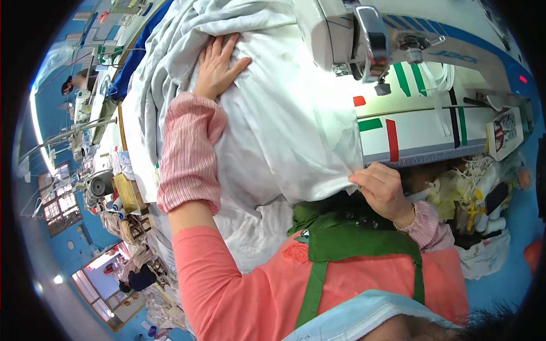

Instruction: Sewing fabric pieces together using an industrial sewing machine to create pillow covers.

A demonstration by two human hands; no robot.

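Note:
A large piece of white fabric (273,119) spreads over the sewing table and hangs down over its near edge, with bunched folds at the far left. Flat on its far left part lies my left hand (219,68), fingers spread. My right hand (381,190) pinches the fabric's near right corner at the table's front edge. Just beyond the cloth stands a white sewing machine (330,34); its metal presser parts sit above the fabric's far right side. The needle itself is hard to make out in the bright light.
Red and green tape strips (392,139) and a grey ruler (426,156) mark the table right of the cloth. A small white box (505,133) sits at the right end. Below it are thread cones (488,184) and scraps. Other workstations (102,184) line the left.

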